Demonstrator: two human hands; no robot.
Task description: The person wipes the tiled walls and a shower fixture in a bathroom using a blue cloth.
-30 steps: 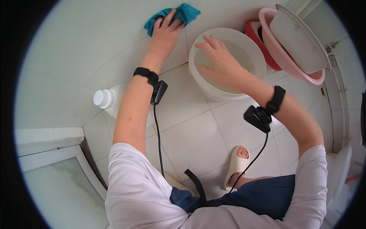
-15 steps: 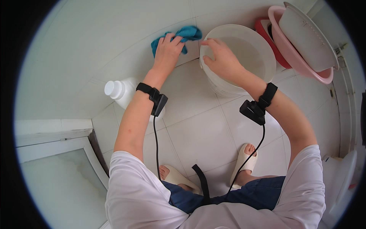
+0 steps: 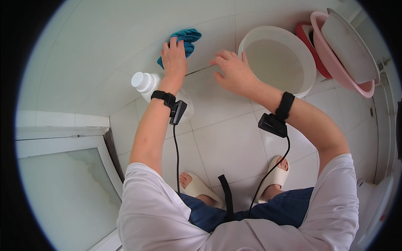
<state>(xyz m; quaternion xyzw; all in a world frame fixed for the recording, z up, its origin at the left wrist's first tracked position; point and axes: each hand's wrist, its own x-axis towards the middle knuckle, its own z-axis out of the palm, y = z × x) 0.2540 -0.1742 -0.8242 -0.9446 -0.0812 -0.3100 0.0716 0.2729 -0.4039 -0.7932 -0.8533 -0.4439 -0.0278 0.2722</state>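
Note:
My left hand (image 3: 173,60) grips a crumpled teal cloth (image 3: 187,37) against the white tiled wall, fingers spread over it. Cloth sticks out above and to both sides of the fingers. Empty, my right hand (image 3: 234,71) hovers just left of a white bucket (image 3: 310,75), its fingers parted and slightly bent. Pale, cloudy liquid shows inside the bucket. Below my left hand stands a white plastic bottle (image 3: 144,81) with a white screw cap, partly hidden by my left forearm.
At the back right, a pink basin (image 3: 335,54) and a white basin (image 3: 354,50) lean beside a red item (image 3: 307,37). A frosted-glass door panel (image 3: 69,196) is at the left. Black cables run from my wrist straps down to my waist.
My left hand has moved left and slightly down along the wall with the cloth. My right hand has shifted left, away from the bucket rim. The view has turned slightly left.

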